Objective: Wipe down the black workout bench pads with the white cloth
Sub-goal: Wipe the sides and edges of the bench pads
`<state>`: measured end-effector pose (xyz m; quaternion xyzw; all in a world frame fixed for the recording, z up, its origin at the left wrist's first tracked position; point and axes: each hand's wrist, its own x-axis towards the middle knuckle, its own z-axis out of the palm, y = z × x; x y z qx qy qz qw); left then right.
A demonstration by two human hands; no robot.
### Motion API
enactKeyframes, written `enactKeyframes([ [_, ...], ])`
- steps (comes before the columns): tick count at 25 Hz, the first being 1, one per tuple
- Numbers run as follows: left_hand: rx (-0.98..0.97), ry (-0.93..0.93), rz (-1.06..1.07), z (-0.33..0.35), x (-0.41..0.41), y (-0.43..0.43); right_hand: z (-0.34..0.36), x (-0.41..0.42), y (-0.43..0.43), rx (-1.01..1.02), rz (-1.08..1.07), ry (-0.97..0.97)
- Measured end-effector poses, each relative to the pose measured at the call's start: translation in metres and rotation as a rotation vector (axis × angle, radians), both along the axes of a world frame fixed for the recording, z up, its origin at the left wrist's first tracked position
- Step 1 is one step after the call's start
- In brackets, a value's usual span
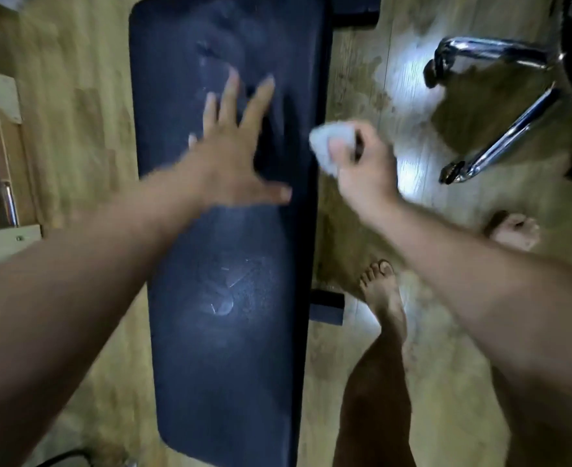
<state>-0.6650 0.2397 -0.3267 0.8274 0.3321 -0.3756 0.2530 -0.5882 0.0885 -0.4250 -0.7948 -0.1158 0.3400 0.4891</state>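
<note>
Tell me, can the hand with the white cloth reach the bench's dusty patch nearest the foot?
Probably yes. The right hand grips the white cloth beside the right edge of the bench pad, and the dusty patch lies bare below it. The left hand is spread farther up, not over it.

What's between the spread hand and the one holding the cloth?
Only bare bench pad separates the left hand from the right hand gripping the white cloth, head view.

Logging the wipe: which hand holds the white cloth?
The right hand grips the bunched white cloth; the left hand is spread, empty, over the black pad.
</note>
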Motion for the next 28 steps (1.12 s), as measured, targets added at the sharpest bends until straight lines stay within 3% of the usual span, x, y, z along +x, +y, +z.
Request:
enactKeyframes([
  [3,0.095,0.323,-0.396,-0.013,-0.082,-0.068,-0.009,0.073,0.066,-0.022,-0.115,-0.123],
  [6,0.142,0.396,-0.314,-0.036,-0.082,-0.081,-0.011,0.024,0.024,0.033,-0.027,-0.093],
  [10,0.131,0.394,-0.288,-0.042,-0.082,-0.08,0.024,-0.111,-0.106,-0.023,0.313,0.124],
  [13,0.112,0.408,-0.284,-0.044,-0.083,-0.078,0.008,-0.108,-0.104,-0.066,0.323,0.162],
  [15,0.11,0.387,-0.298,-0.045,-0.082,-0.076,-0.002,-0.074,-0.078,-0.053,0.37,0.077],
  [20,0.128,0.353,-0.263,-0.051,-0.087,-0.077,0.002,0.023,0.018,0.093,-0.086,-0.116],
  [22,0.129,0.357,-0.272,-0.05,-0.086,-0.079,0.006,0.028,0.044,0.01,-0.05,-0.204],
  [25,0.121,0.35,-0.277,-0.047,-0.085,-0.078,0.005,-0.041,-0.009,-0.018,0.037,-0.198],
  [28,0.125,0.337,-0.26,-0.04,-0.082,-0.081,0.021,-0.164,-0.126,-0.126,0.123,0.087],
])
